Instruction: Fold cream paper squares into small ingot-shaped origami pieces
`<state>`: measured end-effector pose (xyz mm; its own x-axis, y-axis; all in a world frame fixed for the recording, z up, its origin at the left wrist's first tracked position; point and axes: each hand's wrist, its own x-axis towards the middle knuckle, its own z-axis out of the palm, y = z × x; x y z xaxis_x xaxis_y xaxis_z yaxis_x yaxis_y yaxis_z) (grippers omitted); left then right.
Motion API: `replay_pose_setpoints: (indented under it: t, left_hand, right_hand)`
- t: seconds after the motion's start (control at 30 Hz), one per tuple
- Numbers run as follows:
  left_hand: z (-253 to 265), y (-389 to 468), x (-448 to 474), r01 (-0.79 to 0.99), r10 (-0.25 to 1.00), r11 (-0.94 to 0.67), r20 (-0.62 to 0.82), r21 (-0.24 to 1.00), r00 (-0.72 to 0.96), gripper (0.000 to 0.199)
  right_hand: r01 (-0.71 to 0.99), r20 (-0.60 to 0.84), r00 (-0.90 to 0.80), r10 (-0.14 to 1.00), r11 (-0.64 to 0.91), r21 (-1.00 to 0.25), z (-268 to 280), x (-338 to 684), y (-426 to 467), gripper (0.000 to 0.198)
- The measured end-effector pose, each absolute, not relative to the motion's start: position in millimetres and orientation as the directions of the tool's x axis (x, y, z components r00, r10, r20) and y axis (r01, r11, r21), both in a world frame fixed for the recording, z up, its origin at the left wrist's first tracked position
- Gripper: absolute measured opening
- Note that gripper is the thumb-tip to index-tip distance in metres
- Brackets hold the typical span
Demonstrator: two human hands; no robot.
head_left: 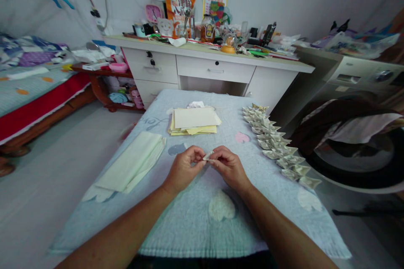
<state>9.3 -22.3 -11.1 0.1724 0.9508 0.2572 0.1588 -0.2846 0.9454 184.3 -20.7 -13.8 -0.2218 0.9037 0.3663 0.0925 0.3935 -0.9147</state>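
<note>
Between my two hands, above the middle of the cloth-covered table (189, 227), is a small piece of folded paper (208, 156). My left hand (188, 167) pinches its left side between thumb and fingers. On the other side, my right hand (229, 166) grips it the same way. The fingertips cover much of the paper, so its exact shape is partly hidden. Beyond my hands lies a stack of cream and yellow paper sheets (197, 118). Along the right edge runs a row of several folded paper boats (277, 145), set close together.
A pile of folded pale green paper (131, 162) lies at the table's left. Behind stands a white desk (217, 67) crowded with a jar (208, 29), an orange snack bag (178, 8) and other items. A front-loading washing machine (362, 80) is to the right, a bed (38, 88) to the left.
</note>
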Motion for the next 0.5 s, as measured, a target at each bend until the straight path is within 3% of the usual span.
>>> replay_pose_setpoints:
  t: [0.1,0.27,0.5]
  left_hand:
    - [-11.3,-22.8,11.1,0.089,0.965,-0.223,0.206,0.971,0.162,0.028]
    - [-10.5,-23.7,10.6,0.099,0.965,-0.195,0.173,0.976,0.2,0.019]
    - [-11.3,-21.2,9.2,-0.108,0.976,-0.055,0.076,0.993,0.206,0.017]
  right_hand:
    - [0.046,0.356,-0.193,0.914,0.371,-0.928,-13.9,184.6,-20.4,0.015]
    - [0.034,0.354,-0.179,0.918,0.365,-0.93,-12.3,184.6,-20.2,0.017]
    - [0.049,0.354,-0.204,0.913,0.371,-0.927,-9.3,183.6,-21.5,0.019]
